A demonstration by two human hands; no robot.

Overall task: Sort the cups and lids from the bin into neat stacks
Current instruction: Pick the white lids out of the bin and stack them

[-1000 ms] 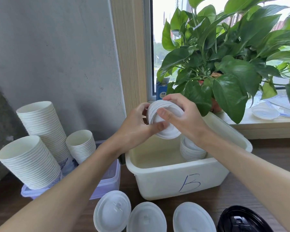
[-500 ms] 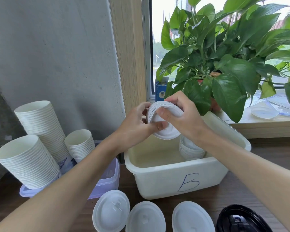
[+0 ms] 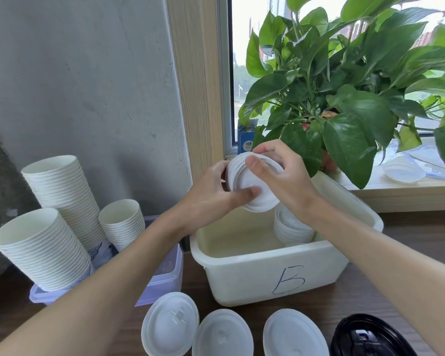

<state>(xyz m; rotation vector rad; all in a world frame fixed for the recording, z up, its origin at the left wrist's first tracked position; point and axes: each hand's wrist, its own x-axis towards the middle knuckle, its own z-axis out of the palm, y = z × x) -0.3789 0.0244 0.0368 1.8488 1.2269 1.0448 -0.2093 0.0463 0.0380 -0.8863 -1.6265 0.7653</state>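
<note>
Both hands hold a small stack of white lids (image 3: 258, 194) above the white bin marked "B" (image 3: 272, 273). My left hand (image 3: 211, 199) grips the stack from the left, thumb across its face. My right hand (image 3: 280, 176) pinches its upper edge, thumb on the front. Another stack of white lids (image 3: 292, 228) stands inside the bin at its right. Three stacks of white paper cups (image 3: 62, 196) lean on a lilac box (image 3: 162, 281) at the left. Three white lid stacks (image 3: 170, 325) and a black lid stack (image 3: 370, 337) line the near table edge.
A large leafy potted plant (image 3: 344, 98) overhangs the bin from the window sill. A clear lid (image 3: 403, 173) lies on the sill at the right. A grey wall and a wooden window frame (image 3: 195, 98) close off the back. The table is dark wood (image 3: 409, 240).
My right thumb has shifted up on the face of the held lids. Both hands stay over the bin; the view has dipped slightly.
</note>
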